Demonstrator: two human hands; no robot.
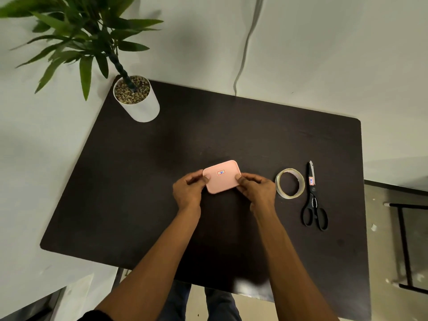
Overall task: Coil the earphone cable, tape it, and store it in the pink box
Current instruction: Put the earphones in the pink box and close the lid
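Note:
The pink box lies closed on the dark table, a small sticker on its lid. My left hand grips its left edge with thumb and fingers. My right hand grips its right edge the same way. A roll of clear tape lies flat to the right of my right hand. Black scissors lie closed just right of the tape, blades pointing away from me. No earphone cable is visible.
A potted plant in a white pot stands at the table's far left corner. A grey cable hangs down the wall behind the table. A dark metal frame stands on the floor at the right.

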